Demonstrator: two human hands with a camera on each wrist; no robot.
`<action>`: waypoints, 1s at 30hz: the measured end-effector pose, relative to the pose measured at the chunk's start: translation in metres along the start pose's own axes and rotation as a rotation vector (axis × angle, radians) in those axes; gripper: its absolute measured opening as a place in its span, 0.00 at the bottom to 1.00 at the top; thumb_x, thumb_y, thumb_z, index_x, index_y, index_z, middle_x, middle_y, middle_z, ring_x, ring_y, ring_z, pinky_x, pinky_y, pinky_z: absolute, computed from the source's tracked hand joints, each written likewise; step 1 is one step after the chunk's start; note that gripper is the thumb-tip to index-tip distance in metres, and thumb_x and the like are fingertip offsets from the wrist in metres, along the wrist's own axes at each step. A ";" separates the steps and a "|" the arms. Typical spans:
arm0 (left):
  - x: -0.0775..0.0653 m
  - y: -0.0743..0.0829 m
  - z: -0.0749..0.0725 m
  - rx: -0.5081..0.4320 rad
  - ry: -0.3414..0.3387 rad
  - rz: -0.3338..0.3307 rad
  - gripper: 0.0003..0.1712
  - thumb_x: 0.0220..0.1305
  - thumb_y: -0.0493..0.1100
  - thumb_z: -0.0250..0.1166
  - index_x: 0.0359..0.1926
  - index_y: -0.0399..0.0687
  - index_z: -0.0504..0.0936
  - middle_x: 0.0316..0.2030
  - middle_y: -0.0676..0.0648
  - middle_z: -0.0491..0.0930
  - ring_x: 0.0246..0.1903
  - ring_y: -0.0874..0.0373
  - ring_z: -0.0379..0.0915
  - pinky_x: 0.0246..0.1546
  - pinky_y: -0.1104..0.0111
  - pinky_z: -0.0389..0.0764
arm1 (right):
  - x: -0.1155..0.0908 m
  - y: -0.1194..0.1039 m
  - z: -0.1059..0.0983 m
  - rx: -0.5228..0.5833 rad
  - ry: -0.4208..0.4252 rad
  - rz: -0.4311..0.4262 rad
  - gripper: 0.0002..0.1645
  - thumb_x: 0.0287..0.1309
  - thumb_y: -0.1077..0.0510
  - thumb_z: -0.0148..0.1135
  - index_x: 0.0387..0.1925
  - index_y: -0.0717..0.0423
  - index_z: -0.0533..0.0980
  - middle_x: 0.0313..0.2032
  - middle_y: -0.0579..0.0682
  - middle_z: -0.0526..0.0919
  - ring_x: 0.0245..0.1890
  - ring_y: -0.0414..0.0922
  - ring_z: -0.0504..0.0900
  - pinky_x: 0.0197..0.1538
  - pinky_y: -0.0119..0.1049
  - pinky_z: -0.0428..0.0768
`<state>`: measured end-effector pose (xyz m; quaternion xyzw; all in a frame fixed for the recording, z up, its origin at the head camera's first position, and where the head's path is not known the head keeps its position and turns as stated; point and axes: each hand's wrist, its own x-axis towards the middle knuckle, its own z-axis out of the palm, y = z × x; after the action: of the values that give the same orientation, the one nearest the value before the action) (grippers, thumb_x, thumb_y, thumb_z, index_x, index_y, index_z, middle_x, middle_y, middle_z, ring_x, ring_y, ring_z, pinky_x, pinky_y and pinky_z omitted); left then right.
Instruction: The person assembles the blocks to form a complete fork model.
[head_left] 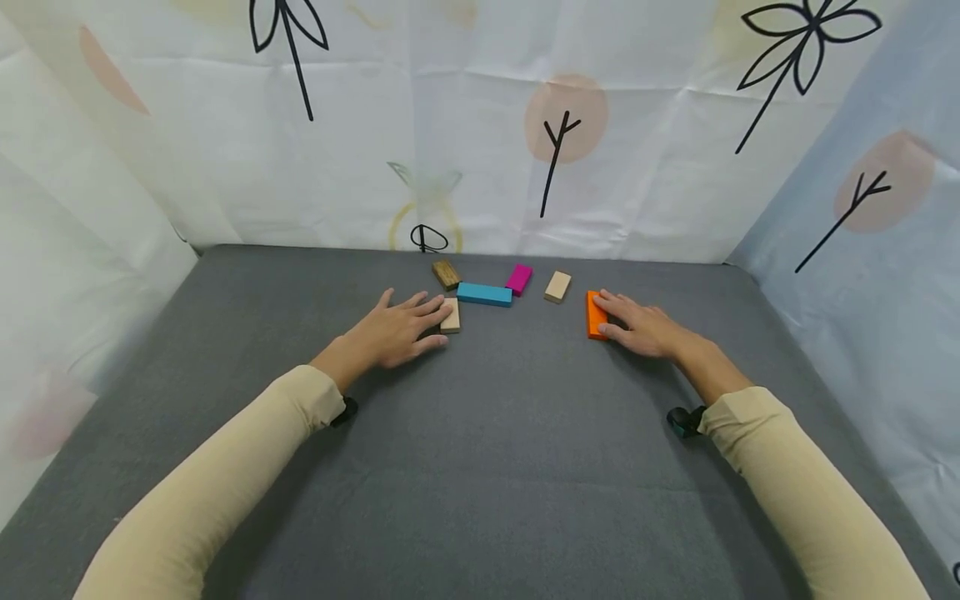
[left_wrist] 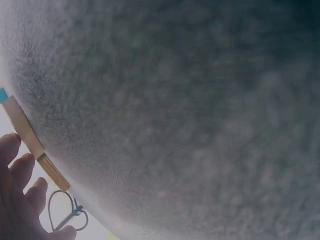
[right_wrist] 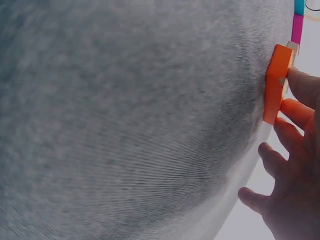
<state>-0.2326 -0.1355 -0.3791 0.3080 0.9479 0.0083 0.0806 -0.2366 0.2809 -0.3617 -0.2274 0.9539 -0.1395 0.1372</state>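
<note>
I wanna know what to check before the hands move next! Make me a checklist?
1. Left hand touching the nearest pale block: cannot tell; it overlaps the block in the head view.
2. Right hand gripping the orange block firmly: cannot tell; it overlaps the block's right side.
3. Orange block apart from the smaller pale block: ok, there's a gap.
4. Blue block and pink block free of hands: ok.
5. Brown block lined up with the blue block: not ok, they point different ways.
</note>
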 end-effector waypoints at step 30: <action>-0.021 0.046 0.008 0.101 0.015 0.221 0.38 0.76 0.62 0.47 0.79 0.53 0.54 0.77 0.49 0.52 0.76 0.51 0.47 0.70 0.39 0.49 | 0.001 -0.039 0.019 -0.197 0.044 -0.003 0.37 0.75 0.47 0.50 0.76 0.59 0.56 0.75 0.60 0.55 0.75 0.61 0.51 0.67 0.72 0.46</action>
<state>-0.1876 -0.1103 -0.3805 0.4141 0.9080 -0.0284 0.0564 -0.2160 0.2436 -0.3664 -0.2382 0.9655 -0.0503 0.0928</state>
